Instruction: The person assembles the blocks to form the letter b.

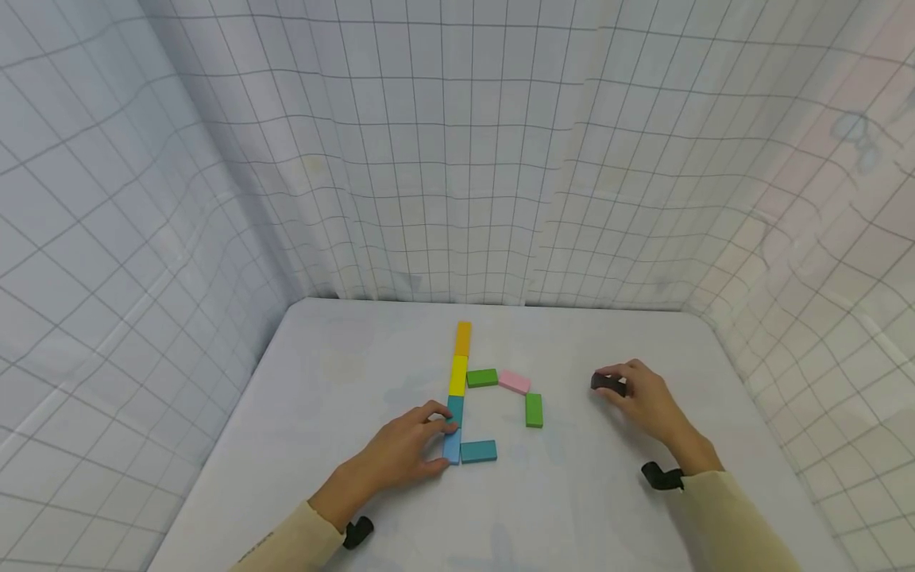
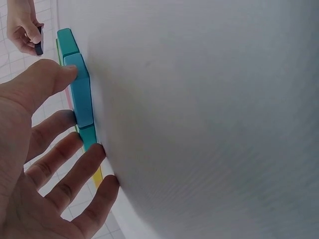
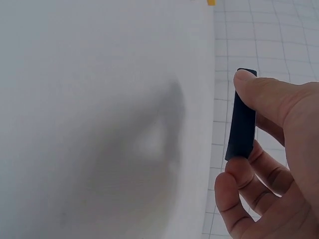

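My left hand rests at the near end of a column of flat blocks. Its thumb and index finger touch the light blue block, its other fingers spread beside the column. Beyond that block come a teal block, a yellow block and an orange block. Another teal block lies sideways against the light blue one. Over on the right, raised above the table, my right hand pinches a black block by its ends between thumb and fingers.
A green block, a pink block and a second green block curve rightward from the column. The white table is enclosed by grid-patterned curtains at the back and sides.
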A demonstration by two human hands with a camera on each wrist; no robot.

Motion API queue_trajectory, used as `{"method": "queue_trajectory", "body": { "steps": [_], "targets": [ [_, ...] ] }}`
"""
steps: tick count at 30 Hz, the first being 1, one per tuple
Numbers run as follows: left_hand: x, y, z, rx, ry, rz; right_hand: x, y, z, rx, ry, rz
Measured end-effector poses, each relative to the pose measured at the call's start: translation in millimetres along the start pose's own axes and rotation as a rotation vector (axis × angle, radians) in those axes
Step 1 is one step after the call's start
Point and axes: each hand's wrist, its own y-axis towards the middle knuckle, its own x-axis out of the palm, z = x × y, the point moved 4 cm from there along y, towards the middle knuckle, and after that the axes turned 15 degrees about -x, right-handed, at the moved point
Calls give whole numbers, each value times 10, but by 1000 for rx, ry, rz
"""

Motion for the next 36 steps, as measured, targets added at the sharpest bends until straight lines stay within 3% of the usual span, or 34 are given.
{"method": "queue_trajectory", "body": {
  "steps": [22, 36],
  "targets": [
    [-14, -16, 6, 30, -1, 20, 175, 28, -232, -40, 2, -37],
    [8, 9, -10, 16, 0, 6, 306, -7, -460, -134, 33, -54]
  ]
}}
